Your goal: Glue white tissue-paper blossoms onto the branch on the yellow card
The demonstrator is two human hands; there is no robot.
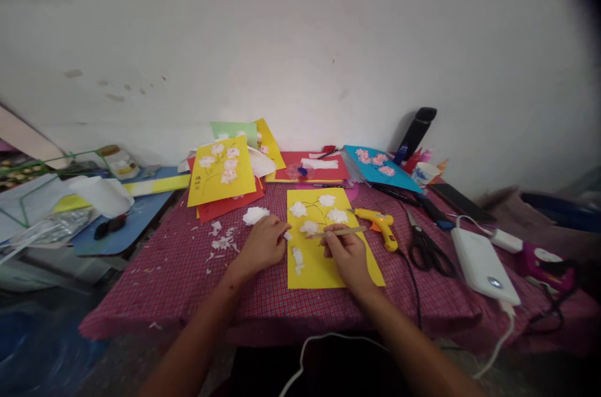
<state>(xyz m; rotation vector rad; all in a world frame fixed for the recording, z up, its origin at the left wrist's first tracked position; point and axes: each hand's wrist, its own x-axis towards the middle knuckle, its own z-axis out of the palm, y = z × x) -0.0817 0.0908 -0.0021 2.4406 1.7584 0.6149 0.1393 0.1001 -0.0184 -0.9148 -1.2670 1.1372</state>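
A yellow card (328,272) with white paper flowers (327,200) and a drawn branch lies in front of me on the red checked tablecloth (178,278). My right hand (345,251) rests on the card, fingers closed round a thin wooden stick (350,231) that lies across the card, one end at a white flower (308,227) and the other towards the glue gun. My left hand (263,243) sits at the card's left edge with its fingers curled and pinched at a small white scrap. A loose white paper flower (255,215) lies just above it.
A yellow glue gun (381,225), black scissors (425,247) and a white power bank (482,264) with cable lie to the right. Finished cards, yellow (220,171), blue (375,166) and red (310,166), are stacked at the back by the wall. Paper scraps (220,239) lie left.
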